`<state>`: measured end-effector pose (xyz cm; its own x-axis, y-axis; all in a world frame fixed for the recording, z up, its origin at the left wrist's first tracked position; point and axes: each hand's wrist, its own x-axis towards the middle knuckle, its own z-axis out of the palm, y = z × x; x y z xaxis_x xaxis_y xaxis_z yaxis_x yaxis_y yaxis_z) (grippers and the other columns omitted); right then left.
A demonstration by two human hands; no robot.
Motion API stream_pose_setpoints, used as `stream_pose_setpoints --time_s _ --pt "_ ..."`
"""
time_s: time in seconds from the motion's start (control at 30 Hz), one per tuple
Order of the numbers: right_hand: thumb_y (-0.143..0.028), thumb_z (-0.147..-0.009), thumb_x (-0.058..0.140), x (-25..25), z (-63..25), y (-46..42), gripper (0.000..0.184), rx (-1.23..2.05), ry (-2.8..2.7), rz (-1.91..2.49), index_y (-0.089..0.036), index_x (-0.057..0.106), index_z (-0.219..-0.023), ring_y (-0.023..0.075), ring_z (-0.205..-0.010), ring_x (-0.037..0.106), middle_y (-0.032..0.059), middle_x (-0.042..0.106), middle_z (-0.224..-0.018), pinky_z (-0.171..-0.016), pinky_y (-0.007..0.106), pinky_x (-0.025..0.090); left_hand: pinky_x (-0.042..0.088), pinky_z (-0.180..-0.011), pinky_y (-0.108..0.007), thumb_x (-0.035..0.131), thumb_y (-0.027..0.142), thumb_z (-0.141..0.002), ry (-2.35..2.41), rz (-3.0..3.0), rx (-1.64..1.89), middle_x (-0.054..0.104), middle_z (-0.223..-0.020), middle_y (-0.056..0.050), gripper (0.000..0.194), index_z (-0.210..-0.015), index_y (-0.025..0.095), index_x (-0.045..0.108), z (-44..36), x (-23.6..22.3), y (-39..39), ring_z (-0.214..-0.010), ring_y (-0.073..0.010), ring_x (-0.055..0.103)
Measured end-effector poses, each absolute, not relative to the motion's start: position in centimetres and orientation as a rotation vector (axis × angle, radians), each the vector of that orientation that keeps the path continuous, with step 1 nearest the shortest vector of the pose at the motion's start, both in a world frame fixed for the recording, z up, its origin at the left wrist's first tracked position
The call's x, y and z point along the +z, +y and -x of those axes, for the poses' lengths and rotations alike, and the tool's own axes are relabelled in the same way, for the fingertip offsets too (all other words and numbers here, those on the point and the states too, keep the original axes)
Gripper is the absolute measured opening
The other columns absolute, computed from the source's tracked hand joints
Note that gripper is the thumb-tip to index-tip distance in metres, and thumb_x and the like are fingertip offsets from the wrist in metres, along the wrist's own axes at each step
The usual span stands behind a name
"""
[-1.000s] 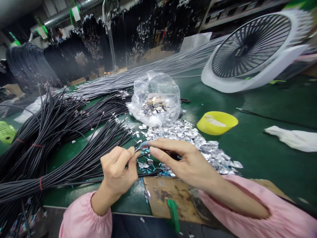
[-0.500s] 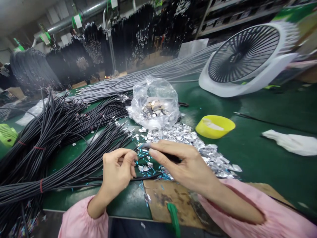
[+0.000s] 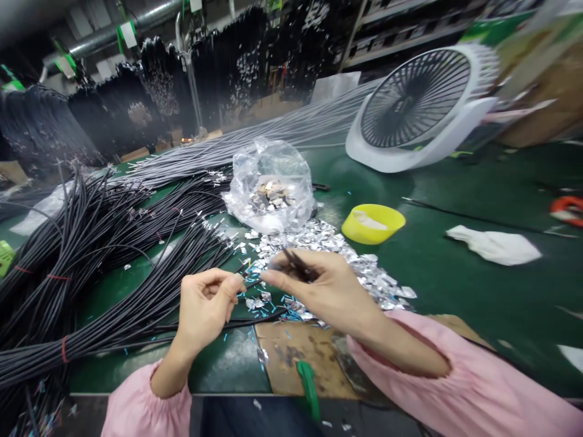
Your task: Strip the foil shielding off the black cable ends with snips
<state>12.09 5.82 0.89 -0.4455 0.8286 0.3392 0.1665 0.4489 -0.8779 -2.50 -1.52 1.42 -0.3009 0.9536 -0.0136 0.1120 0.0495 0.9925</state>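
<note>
My left hand (image 3: pixel 207 309) is closed in a pinch on a thin black cable (image 3: pixel 253 283), whose end points at my right hand. My right hand (image 3: pixel 325 288) holds a dark, slim tool (image 3: pixel 298 265) with narrow points, perhaps tweezers; the fingers hide most of it. The fingertips of both hands are close together but apart. Below and behind them lie blue wire scraps (image 3: pixel 294 308) and a heap of silver foil pieces (image 3: pixel 380 276). A bundle of black cables (image 3: pixel 150 303) with stripped ends runs in from the left, beside my left hand.
Behind the hands sits a clear plastic bag (image 3: pixel 271 182) holding scraps. A yellow cup-like ring (image 3: pixel 373 224), a white fan (image 3: pixel 419 109) and a white cloth-like piece (image 3: pixel 494 244) are to the right. Stained cardboard (image 3: pixel 303 355) with a green strap (image 3: pixel 308 388) lies at the front edge.
The view has shifted to the right. My right fingers have lifted slightly, and the dark tool now shows its points between them. My left hand keeps its pinch.
</note>
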Motion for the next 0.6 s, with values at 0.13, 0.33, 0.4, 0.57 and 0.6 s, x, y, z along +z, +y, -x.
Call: stream_pose_setpoints --time_s 0.13,0.33,0.4,0.57,0.6 --pt "-0.044 -0.081 0.054 1.1 -12.03 5.8 0.04 0.989 -2.008 0.663 -0.016 0.053 -0.053 0.0065 -0.045 0.036 -0.003 0.043 -0.048 -0.044 0.021 0.029 0.034 -0.041 -0.019 0.066 0.033 -0.07 1.617 -1.224 1.331 0.055 -0.051 -0.001 0.023 -0.06 0.012 0.064 2.47 0.94 -1.58 -0.046 -0.0078 0.046" --pt "-0.05 -0.082 0.052 0.82 -12.22 6.24 0.041 1.228 -2.011 0.504 -0.016 0.053 -0.057 0.0088 -0.051 0.042 -0.0013 0.046 -0.053 -0.049 0.023 0.033 0.03 -0.042 -0.02 0.061 0.041 -0.075 1.5 -1.331 1.195 0.048 -0.048 0.002 0.034 -0.054 0.014 0.058 2.83 1.28 -1.25 -0.045 -0.0069 0.039" --pt "-0.059 -0.076 0.054 0.77 -12.23 6.41 0.046 1.552 -1.922 0.43 -0.017 0.049 -0.056 0.0078 -0.047 0.038 -0.003 0.042 -0.052 -0.044 0.022 0.03 0.027 -0.041 -0.02 0.059 0.051 -0.074 1.374 -1.299 1.132 0.042 -0.046 0.003 0.044 -0.05 0.014 0.054 2.88 1.51 -1.12 -0.043 -0.0059 0.033" --pt "-0.051 -0.074 0.058 1.16 -11.73 6.03 0.041 1.374 -1.813 0.632 -0.018 0.046 -0.052 0.0076 -0.047 0.035 -0.003 0.04 -0.051 -0.045 0.023 0.029 0.031 -0.045 -0.02 0.069 0.048 -0.066 1.393 -1.251 1.22 0.047 -0.051 0.002 0.039 -0.052 0.013 0.057 2.48 1.02 -0.77 -0.047 -0.0065 0.038" --pt "-0.048 -0.073 0.059 1.3 -11.56 5.81 0.04 1.277 -1.778 0.699 -0.018 0.045 -0.05 0.0078 -0.048 0.035 -0.0029 0.039 -0.05 -0.046 0.023 0.028 0.032 -0.047 -0.02 0.072 0.043 -0.065 1.444 -1.251 1.274 0.049 -0.053 0.002 0.035 -0.054 0.013 0.058 2.33 0.82 -0.69 -0.049 -0.007 0.039"
